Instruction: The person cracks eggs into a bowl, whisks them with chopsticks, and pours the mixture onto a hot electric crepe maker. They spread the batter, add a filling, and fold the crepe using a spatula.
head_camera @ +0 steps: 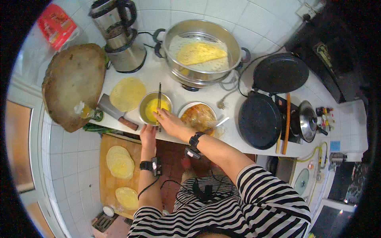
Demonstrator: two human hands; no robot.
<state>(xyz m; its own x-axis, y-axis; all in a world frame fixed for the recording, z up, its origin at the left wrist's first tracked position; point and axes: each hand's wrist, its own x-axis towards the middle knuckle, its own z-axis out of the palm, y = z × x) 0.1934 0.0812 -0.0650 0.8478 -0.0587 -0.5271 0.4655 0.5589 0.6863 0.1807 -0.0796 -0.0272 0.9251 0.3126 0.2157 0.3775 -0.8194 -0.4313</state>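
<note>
A metal bowl (141,107) of yellow beaten egg (152,106) sits near the counter's front edge. My left hand (148,136) grips its near rim with the fingertips. A pair of dark chopsticks (160,92) lies across the bowl, pointing away from me, and my right hand (170,121) has its fingers around them above the egg. Just right of the bowl is a dish of reddish-brown food (197,114), partly behind my right forearm, with a white spoon handle (222,121) sticking out. A round yellow flatbread (128,93) lies to the left, beside a cleaver (114,110).
Behind stands a steamer pot (202,76) holding a folded yellow flatbread (202,53). An opened black electric griddle (259,122) occupies the right. On the left are a blender (123,56), a thick wooden board (74,83) and a glass jar (96,114). Dough rounds (120,163) lie on a lower board (104,181).
</note>
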